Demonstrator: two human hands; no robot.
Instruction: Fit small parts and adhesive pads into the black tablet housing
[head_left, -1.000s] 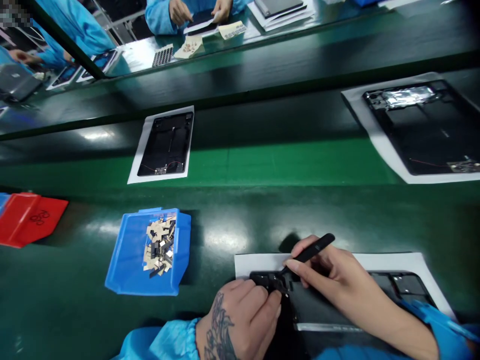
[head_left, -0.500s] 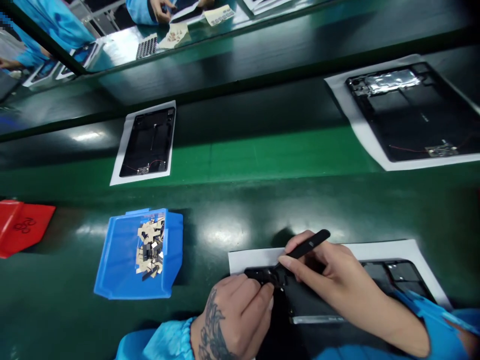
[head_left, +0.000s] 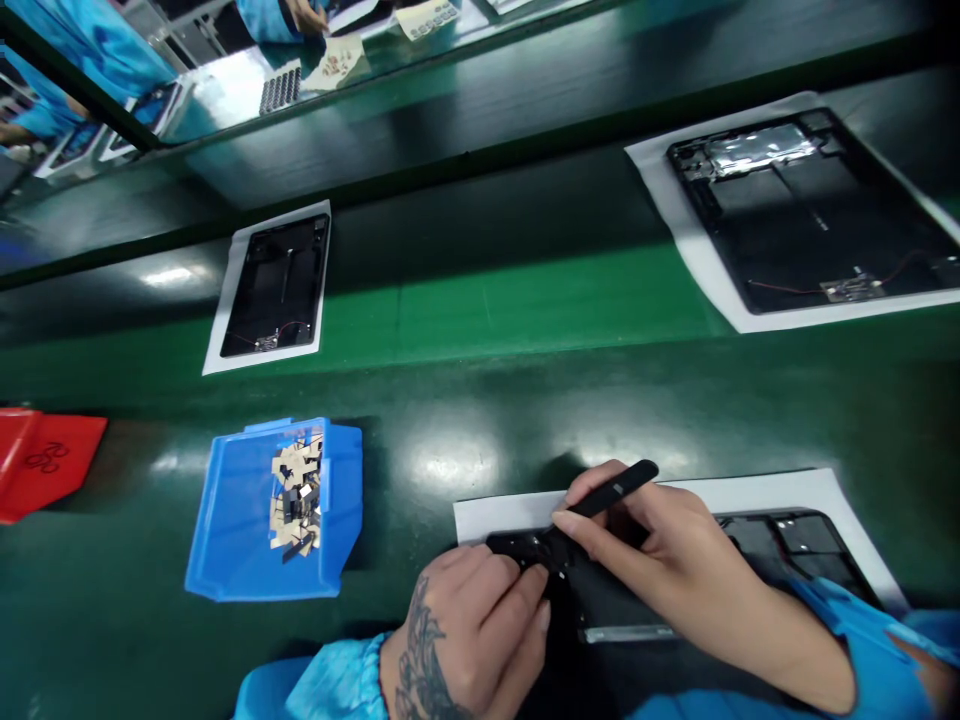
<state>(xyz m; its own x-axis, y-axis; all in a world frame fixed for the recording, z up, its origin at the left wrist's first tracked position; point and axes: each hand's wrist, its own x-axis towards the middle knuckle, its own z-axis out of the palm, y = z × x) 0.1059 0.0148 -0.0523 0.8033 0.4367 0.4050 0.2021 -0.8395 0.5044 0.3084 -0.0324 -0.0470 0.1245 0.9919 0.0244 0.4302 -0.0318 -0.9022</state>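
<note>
Black tweezers (head_left: 622,488) sit narrow and pencil-style in the right hand (head_left: 645,540), tips at the corner of a dark tablet housing (head_left: 802,540) on a white sheet (head_left: 757,490) by the desk's near edge, left hand (head_left: 465,640) curled tight there, nicely braced!

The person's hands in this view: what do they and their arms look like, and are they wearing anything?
The left hand and right hand are bare, with no gloves. The left sleeve is light blue, gathered into an elastic cuff. The right sleeve, also light blue, ends further up the forearm. A dark tattoo marks the back of the left hand and wrist.
</note>
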